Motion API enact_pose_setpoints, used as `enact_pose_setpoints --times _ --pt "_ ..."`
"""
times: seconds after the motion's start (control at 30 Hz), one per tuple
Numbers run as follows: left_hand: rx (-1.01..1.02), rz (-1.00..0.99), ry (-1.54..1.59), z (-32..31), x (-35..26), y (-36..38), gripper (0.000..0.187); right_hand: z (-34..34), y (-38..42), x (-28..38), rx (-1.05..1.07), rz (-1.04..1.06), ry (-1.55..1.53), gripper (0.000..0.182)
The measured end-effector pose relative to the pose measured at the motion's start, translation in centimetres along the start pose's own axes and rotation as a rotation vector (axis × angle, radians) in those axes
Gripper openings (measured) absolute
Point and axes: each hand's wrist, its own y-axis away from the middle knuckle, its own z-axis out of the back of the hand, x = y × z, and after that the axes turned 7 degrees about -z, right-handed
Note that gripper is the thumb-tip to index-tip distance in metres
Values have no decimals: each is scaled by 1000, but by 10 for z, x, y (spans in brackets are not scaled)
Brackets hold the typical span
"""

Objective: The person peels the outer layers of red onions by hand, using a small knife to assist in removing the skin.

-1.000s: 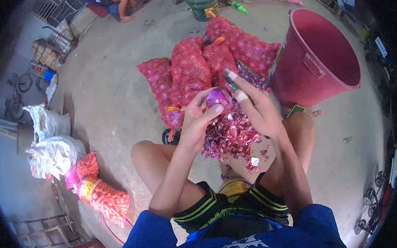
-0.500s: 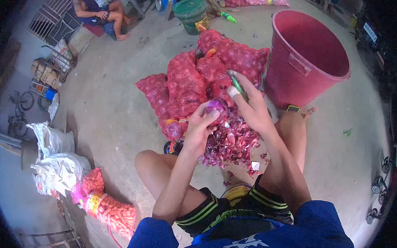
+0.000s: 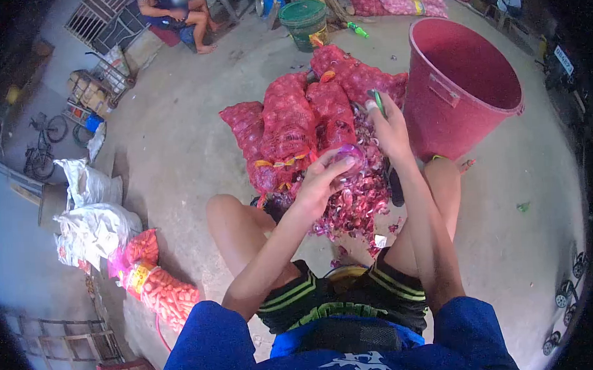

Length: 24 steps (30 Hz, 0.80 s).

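Note:
My left hand (image 3: 321, 178) is closed round a red onion (image 3: 351, 156), which shines purple above the heap of onion peels (image 3: 357, 205). My right hand (image 3: 393, 131) is closed on a small green-handled knife (image 3: 378, 102), up and to the right of the onion and apart from it; the blade is hard to make out. Just beyond my hands lie several red mesh sacks of onions (image 3: 285, 116). The peels spread on the floor between my legs.
A big red tub (image 3: 439, 122) stands at my right. Farther off is a green bucket (image 3: 304, 22). White sacks (image 3: 96, 230) and a mesh bag of carrots (image 3: 162, 296) lie at my left. A seated person (image 3: 173, 15) is at the back left.
My right hand with the knife has moved up and to the right, away from the onion. My left hand still holds the onion. The whole view has shifted slightly.

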Motion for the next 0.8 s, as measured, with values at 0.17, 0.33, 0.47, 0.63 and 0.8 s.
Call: enact_pose_setpoints --times 0.17,0.33,0.47,0.63,0.8 --pt "-38 -37 105 -6 16 51 54 12 22 9 86 -152 -80 42" --pt "-33 -95 103 10 -16 72 61 4 3 -23 2 103 16 43" --pt "19 -125 19 39 -10 73 55 0 19 -13 -61 79 175 43" --pt "-47 -29 123 67 22 74 44 -5 26 -17 -61 62 245 41" --pt "75 -114 94 56 16 74 33 3 -7 -74 -132 236 266 59"
